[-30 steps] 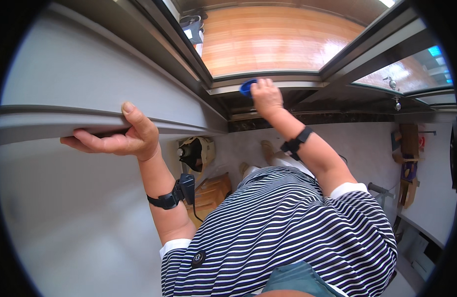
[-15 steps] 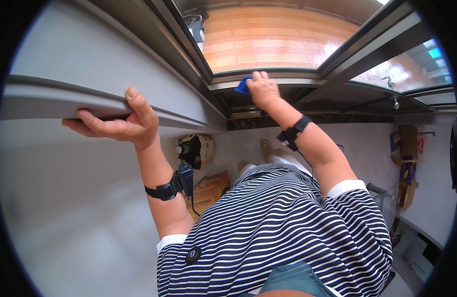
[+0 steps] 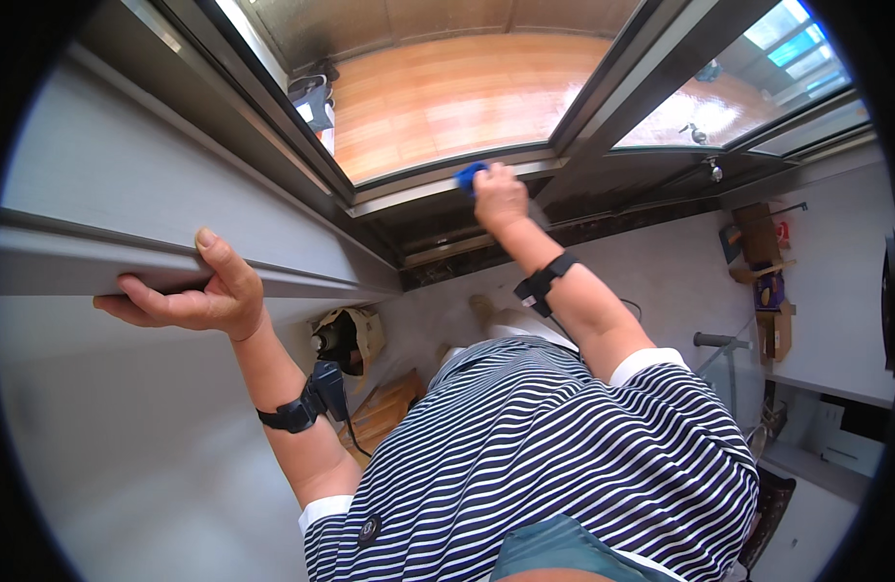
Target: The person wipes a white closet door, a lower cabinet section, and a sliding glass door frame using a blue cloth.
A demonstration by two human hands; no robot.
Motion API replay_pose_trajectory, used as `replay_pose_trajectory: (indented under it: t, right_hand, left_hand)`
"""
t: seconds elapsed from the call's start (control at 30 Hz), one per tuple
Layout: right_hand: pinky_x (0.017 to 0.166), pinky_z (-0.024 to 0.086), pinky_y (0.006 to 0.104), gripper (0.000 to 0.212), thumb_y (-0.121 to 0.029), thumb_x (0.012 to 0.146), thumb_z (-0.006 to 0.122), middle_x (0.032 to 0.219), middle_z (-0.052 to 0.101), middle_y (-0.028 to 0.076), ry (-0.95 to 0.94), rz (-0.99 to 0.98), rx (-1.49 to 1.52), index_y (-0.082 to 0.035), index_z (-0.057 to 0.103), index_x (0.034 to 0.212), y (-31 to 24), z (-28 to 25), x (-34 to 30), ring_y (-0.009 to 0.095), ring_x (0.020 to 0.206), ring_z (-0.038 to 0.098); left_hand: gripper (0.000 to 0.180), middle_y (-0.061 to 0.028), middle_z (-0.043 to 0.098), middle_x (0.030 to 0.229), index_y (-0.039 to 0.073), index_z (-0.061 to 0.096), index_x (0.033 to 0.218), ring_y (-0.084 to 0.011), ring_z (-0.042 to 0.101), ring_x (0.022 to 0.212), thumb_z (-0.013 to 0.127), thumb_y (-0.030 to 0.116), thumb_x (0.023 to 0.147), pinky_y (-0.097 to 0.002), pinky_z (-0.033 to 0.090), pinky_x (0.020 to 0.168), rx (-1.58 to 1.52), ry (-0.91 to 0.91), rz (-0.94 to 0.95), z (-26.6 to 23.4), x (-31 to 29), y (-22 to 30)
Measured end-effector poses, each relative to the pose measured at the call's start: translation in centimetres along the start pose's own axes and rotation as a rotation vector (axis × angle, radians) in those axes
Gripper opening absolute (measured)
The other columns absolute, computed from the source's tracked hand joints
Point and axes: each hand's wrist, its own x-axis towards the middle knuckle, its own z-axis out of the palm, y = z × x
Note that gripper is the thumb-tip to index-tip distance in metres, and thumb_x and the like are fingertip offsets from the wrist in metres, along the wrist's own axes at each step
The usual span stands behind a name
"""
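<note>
My left hand is closed around the protruding edge of a grey door-frame trim, thumb on top and fingers underneath. In front of me, my right hand pinches a bunched blue cloth. The cloth is at the metal lower rail of a glass pane, near the rail's right half. Slight blur on the right hand hides exactly how the fingers fold over the cloth. Each forearm wears a black strap, and the left one carries a small black device.
Beyond the glass lies a wood-plank floor with a dark and white item at its left. Below stand an open bag and a brown carton. To the right are a metal knob, stacked small boxes and a grey rail.
My right hand and the blue cloth have shifted rightward along the lower rail. My left hand keeps its hold on the trim, while the whole view has turned slightly.
</note>
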Motion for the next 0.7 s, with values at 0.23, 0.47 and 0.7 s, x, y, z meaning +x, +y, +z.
replay_pose_trajectory:
  t: [0.23,0.47,0.7]
  right_hand:
    - [0.076,0.053,0.0378,0.017,-0.011,0.073,0.063,0.099,0.057,0.013,0.040,-0.248,0.237,-0.008,0.062,0.090,-4.6,-0.3,0.2,0.032,0.095,0.058]
    - [0.085,0.050,0.0452,0.024,-0.015,0.075,0.065,0.099,0.060,0.015,-0.105,0.142,0.464,-0.009,0.067,0.098,7.1,-0.9,-3.3,0.034,0.099,0.059]
    - [0.080,0.052,0.0330,0.029,-0.012,0.079,0.068,0.095,0.068,0.012,0.144,0.353,1.123,-0.002,0.066,0.107,9.2,-8.4,-9.6,0.022,0.086,0.065]
  left_hand:
    - [0.077,-0.0299,0.009,0.150,0.000,0.024,0.145,-0.0441,0.021,0.139,0.063,0.028,0.085,-0.0523,0.038,0.106,-0.090,-0.001,0.000,-0.1,0.2,-0.2]
    - [0.075,-0.0322,0.015,0.149,0.000,0.028,0.144,-0.0471,0.021,0.139,0.064,0.031,0.085,-0.0563,0.031,0.106,-0.071,0.050,-0.024,0.2,0.5,0.5]
    - [0.071,-0.0309,-0.002,0.153,0.003,0.025,0.148,-0.0441,0.000,0.144,0.062,0.017,0.089,-0.0618,0.015,0.110,-0.019,-0.060,-0.109,-1.0,1.2,4.9]
